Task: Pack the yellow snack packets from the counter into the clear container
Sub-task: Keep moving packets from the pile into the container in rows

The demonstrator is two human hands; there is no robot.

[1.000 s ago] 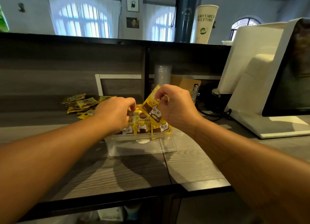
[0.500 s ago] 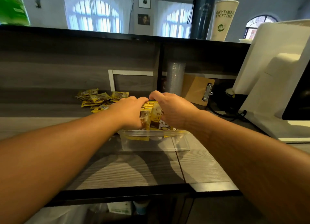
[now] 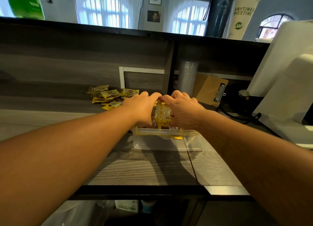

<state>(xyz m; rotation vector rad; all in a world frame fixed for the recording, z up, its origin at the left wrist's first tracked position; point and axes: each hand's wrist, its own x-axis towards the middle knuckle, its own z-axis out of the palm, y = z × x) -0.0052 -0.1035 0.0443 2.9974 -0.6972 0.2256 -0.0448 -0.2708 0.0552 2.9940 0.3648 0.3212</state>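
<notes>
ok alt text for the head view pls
Both hands, left hand and right hand, press a bunch of yellow snack packets into a clear container on a wood-grain counter. More loose packets lie behind on the left.

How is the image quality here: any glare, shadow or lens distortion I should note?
Head view: arched windows blown out; wide-angle bending curves the counter ledge; both arms cast shadows on the counter before the clear container; hands and packets reasonably sharp.

Raised packet (image 3: 163,115) now down among others
</notes>
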